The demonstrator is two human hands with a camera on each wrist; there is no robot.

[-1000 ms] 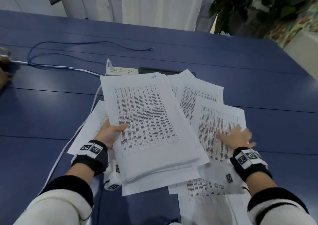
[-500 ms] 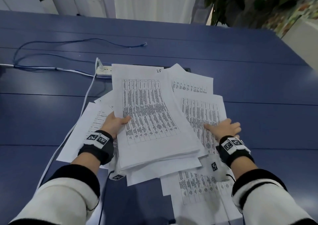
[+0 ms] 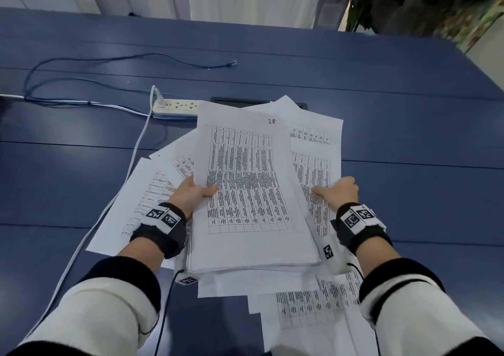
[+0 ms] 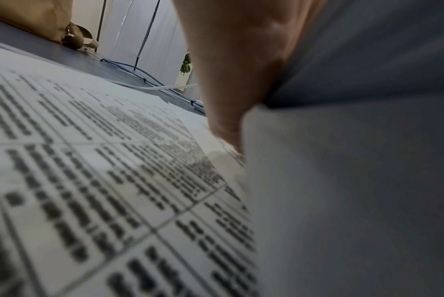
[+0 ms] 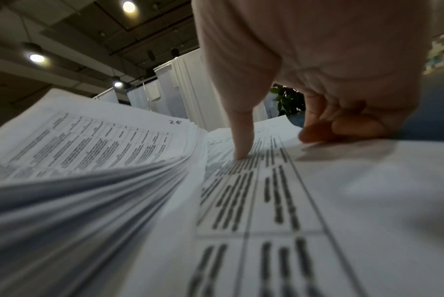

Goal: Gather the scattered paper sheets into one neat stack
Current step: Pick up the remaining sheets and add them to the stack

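The blue counter [image 3: 381, 126] carries everything. The biggest paper thing is the thick stack [image 3: 251, 192] — one stack, with the number 25 at its far end. The left hand [image 3: 191, 193] holds its left edge, thumb on top and the other fingers hidden under it. The stack looks heavy for paper and it bends, so it is best held at both long sides.

Loose sheets [image 3: 316, 170] lie under and around the stack. I can count about six, but some hide, so I cannot be sure. Each one is thin, floppy and slippery; it should slide better than it lifts.

The right hand [image 3: 336, 192] rests on the sheet just right of the stack. One finger points straight down on the print, and the other fingers [image 5: 342, 126] curl at the sheet's far edge.

One power strip [image 3: 176, 106] and two cables — a white cable [image 3: 128, 170] and a blue cable [image 3: 136, 55] — lie past the left fingers.
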